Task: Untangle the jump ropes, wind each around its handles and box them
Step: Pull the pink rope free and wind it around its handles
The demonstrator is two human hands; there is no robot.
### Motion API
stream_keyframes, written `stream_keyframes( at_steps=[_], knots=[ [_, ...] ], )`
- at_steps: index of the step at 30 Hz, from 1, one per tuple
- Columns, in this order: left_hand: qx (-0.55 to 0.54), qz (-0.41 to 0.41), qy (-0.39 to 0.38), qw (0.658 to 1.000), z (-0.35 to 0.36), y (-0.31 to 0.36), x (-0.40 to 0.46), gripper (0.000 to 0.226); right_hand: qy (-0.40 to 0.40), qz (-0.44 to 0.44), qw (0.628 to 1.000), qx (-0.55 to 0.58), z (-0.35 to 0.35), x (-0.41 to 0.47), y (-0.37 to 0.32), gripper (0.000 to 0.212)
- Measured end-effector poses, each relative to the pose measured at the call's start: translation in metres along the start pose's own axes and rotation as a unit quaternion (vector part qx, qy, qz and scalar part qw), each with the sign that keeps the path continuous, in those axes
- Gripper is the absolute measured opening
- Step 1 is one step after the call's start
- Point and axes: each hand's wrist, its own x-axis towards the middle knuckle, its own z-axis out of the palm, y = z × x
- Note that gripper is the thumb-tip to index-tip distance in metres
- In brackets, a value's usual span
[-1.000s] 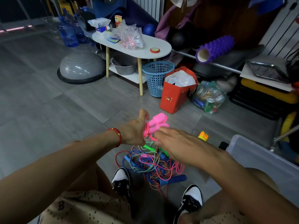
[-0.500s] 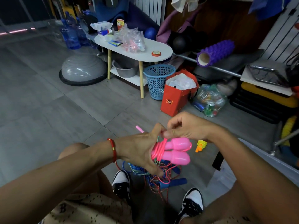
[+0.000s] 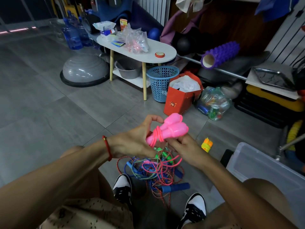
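Observation:
My left hand point(image 3: 132, 139) grips two pink jump-rope handles point(image 3: 171, 128) held side by side, with several turns of pink cord point(image 3: 156, 135) wound around them. My right hand point(image 3: 184, 149) sits just below the handles and holds the loose pink cord, which trails down to the floor. Between my shoes lies a tangled pile of ropes point(image 3: 155, 171) in blue, green, red and pink, with a blue handle point(image 3: 176, 186) sticking out. A wound yellow-orange rope point(image 3: 207, 144) lies on the floor to the right. The clear plastic box point(image 3: 264, 164) stands at the right.
A white oval side table point(image 3: 148, 53), a blue mesh basket point(image 3: 161, 83) and a red paper bag point(image 3: 181, 96) stand ahead. A grey balance dome point(image 3: 84, 70) is on the left. A purple foam roller point(image 3: 219, 55), a bag of cans point(image 3: 212, 103) and black-yellow steps point(image 3: 270, 103) crowd the right.
The pink handles have tilted upward and away. My right hand has dropped from above the handles to below them, carrying the cord around; more turns sit on the handles.

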Motion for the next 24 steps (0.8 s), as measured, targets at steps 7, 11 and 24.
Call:
stream_keyframes(
  at_steps=[7,11,24],
  knots=[
    [0.031,-0.031,0.136,0.990,-0.007,-0.016,0.012,0.075,-0.057,-0.072,0.965,-0.246,0.008,-0.013,-0.009,0.017],
    [0.070,-0.055,0.177,0.980,-0.010,-0.022,0.019,0.066,-0.082,-0.065,0.950,-0.295,0.008,-0.015,-0.022,0.016],
    [0.396,-0.023,0.029,0.918,-0.005,-0.017,0.021,0.084,-0.068,-0.177,0.871,-0.453,-0.026,-0.003,-0.069,0.026]
  ],
)
